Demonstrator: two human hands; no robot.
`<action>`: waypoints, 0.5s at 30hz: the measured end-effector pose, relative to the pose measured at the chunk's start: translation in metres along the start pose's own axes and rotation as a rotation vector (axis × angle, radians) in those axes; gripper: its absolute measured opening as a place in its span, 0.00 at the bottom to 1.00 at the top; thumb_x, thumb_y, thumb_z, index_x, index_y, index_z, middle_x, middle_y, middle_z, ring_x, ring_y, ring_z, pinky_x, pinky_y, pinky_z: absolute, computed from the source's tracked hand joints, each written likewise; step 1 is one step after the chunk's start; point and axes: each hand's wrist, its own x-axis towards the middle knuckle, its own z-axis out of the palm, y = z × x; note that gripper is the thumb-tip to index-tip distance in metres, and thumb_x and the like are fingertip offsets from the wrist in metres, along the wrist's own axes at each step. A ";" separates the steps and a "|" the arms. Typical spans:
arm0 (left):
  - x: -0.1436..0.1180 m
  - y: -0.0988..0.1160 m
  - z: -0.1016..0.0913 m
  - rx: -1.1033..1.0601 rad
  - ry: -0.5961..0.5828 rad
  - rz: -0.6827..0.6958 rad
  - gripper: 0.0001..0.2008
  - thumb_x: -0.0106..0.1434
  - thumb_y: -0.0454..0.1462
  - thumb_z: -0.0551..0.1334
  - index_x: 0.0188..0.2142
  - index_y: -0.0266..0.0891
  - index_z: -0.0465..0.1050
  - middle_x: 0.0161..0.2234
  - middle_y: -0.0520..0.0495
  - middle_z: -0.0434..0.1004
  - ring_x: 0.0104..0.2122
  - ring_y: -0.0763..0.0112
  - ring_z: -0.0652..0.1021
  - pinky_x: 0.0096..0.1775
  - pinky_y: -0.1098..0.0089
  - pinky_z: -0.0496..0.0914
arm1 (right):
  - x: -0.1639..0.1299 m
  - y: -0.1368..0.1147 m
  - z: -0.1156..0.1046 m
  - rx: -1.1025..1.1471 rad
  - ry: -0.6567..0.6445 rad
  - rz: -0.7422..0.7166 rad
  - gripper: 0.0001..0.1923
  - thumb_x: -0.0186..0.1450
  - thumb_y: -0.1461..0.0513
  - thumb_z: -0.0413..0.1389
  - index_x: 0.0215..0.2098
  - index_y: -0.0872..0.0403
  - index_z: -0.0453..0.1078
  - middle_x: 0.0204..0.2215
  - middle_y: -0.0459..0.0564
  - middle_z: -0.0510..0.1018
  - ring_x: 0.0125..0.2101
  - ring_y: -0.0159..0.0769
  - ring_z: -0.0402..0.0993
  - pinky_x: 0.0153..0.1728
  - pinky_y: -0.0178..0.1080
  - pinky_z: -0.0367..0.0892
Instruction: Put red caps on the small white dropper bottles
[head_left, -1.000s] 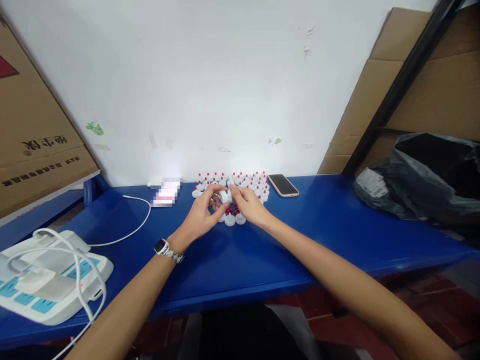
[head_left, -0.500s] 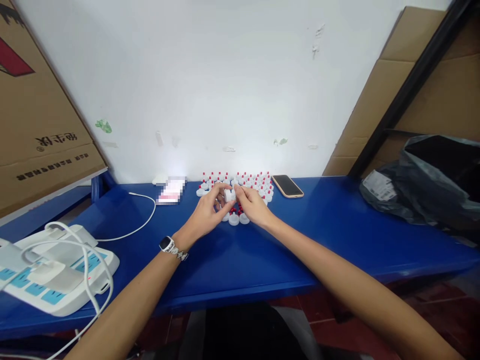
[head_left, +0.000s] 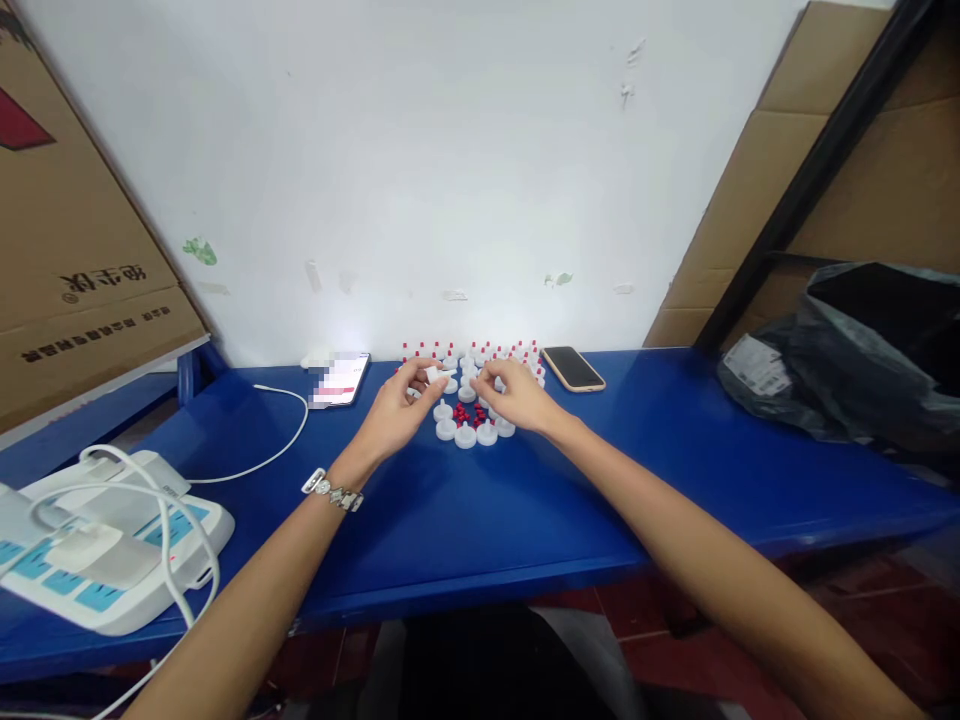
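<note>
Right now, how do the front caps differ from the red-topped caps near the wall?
Color: the front caps are white all over; the red-topped caps are white below, red on top. Place: the front caps curve around loose red pieces; the red-topped caps stand farther back, near the wall. Both stand upright on the blue table with white bodies.

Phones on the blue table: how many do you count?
2: a lit phone, partly blurred, left of the left hand; a dark phone, right of the right hand. None seems hidden.
</note>
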 end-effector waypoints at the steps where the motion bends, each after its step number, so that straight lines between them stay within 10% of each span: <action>1: -0.001 -0.001 0.001 0.054 -0.021 0.011 0.19 0.65 0.50 0.61 0.50 0.42 0.71 0.36 0.48 0.76 0.35 0.69 0.75 0.33 0.70 0.68 | -0.001 0.000 0.001 -0.050 -0.034 -0.007 0.14 0.65 0.55 0.55 0.25 0.54 0.69 0.27 0.46 0.73 0.32 0.34 0.66 0.41 0.38 0.59; 15: -0.005 -0.005 0.000 0.264 -0.048 0.044 0.20 0.64 0.48 0.61 0.51 0.42 0.70 0.42 0.46 0.79 0.35 0.66 0.76 0.36 0.67 0.69 | 0.014 -0.012 0.017 0.380 -0.057 -0.043 0.10 0.65 0.58 0.55 0.37 0.56 0.72 0.30 0.49 0.79 0.30 0.32 0.74 0.33 0.35 0.65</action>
